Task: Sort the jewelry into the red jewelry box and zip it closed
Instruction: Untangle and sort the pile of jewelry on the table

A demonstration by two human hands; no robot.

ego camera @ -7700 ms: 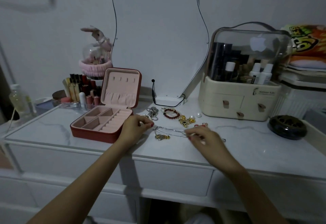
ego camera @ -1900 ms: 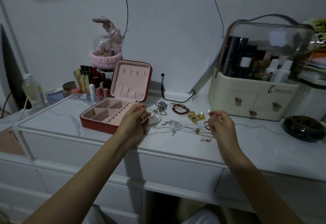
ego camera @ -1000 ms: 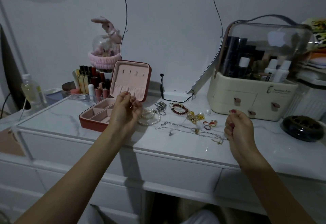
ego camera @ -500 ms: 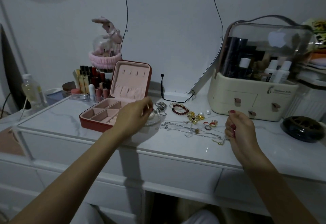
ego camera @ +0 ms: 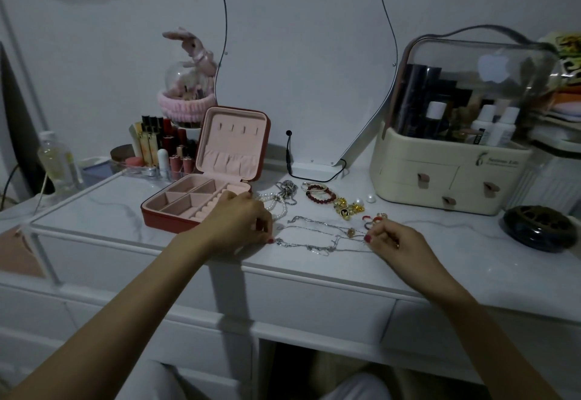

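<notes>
1. White wall (ego camera: 298,37) behind; marble-look dresser top (ego camera: 408,261) below.
2. Cream cosmetics organiser (ego camera: 452,176) far right; red jewelry box (ego camera: 201,192) open, left.
3. Left hand (ego camera: 239,226) and right hand (ego camera: 393,242) each pinch an end of the silver chains (ego camera: 317,236) lying between them.

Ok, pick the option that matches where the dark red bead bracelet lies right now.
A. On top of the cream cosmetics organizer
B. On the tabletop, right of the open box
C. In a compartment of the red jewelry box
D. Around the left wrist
B: the dark red bead bracelet lies flat on the white tabletop, right of the open red jewelry box.
</notes>
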